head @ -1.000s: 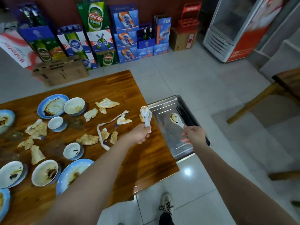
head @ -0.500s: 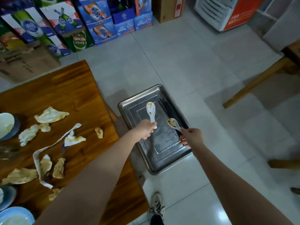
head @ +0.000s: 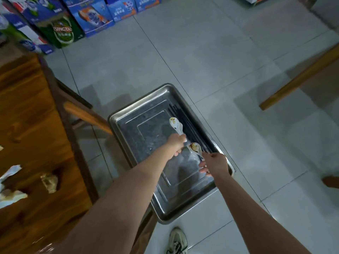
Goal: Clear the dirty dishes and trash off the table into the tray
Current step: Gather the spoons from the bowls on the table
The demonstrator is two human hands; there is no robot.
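Hands over rectangular steel tray (head: pixel 146 129): left hand (head: pixel 177 143) grips stained white ceramic spoon (head: pixel 175 124), right hand (head: pixel 213 164) pinches second spoon (head: pixel 195 147).

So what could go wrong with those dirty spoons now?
The left hand and right hand hold white sauce-stained spoons over the shiny rectangular metal tray. Dropped hard, they might chip or bounce out. They could also land crooked on the long black chopsticks lying along one side.
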